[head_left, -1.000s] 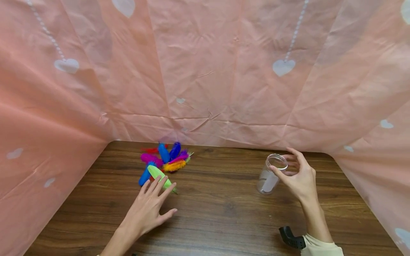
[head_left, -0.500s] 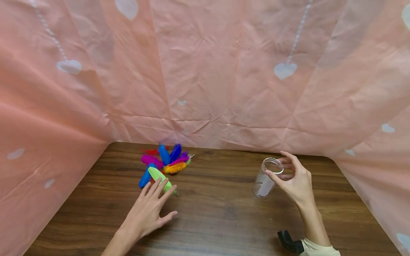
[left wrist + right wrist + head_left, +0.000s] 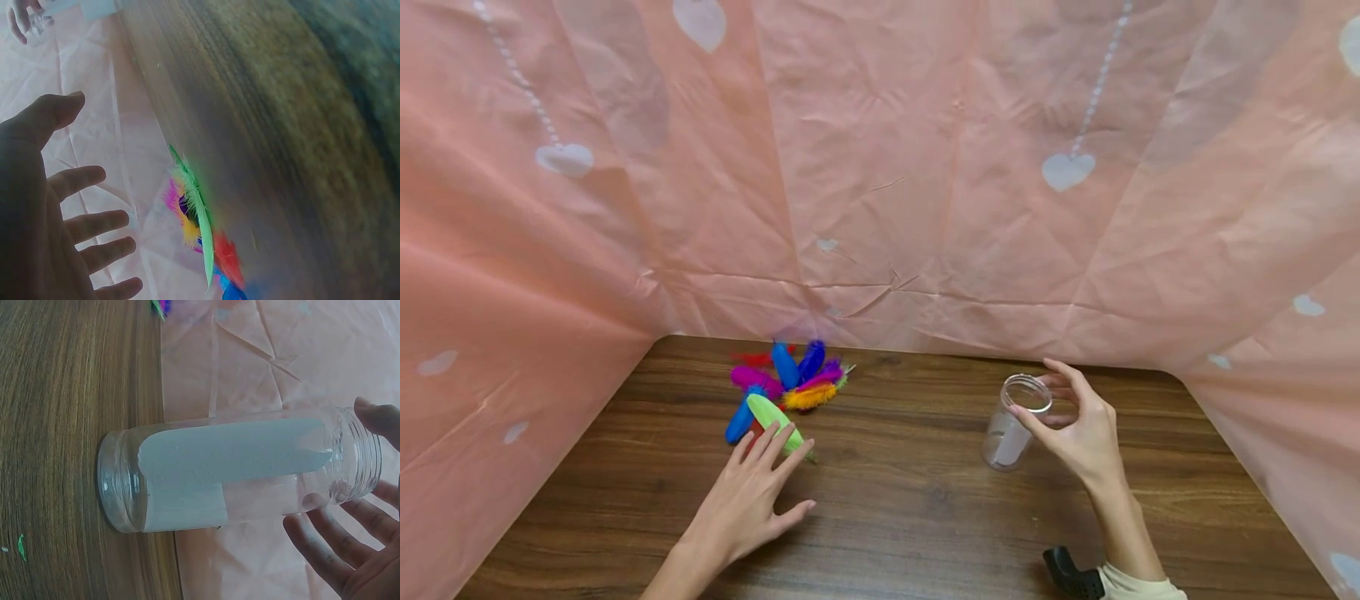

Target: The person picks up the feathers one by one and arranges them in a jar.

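Note:
In the head view my right hand (image 3: 1088, 435) grips a clear jar (image 3: 1006, 440) by its neck, thumb on the near side and fingers behind. The jar has no lid and bears a pale label (image 3: 231, 450), and its base meets the tabletop in the right wrist view. My left hand (image 3: 745, 500) hovers palm down with its fingers spread. Just beyond its fingertips lies a lime green feather (image 3: 769, 413); the left wrist view shows a gap between that hand (image 3: 75, 225) and the feather.
Several more feathers lie behind the green one: blue (image 3: 786, 367), magenta (image 3: 752, 377) and orange (image 3: 810, 395). A pink cloth (image 3: 880, 183) with white hearts walls the back and sides of the wooden table (image 3: 910, 467). A black strap piece (image 3: 1070, 573) sits at my right cuff.
My right hand has brought the jar left and slightly nearer. The left hand has barely moved, and the feathers lie as before.

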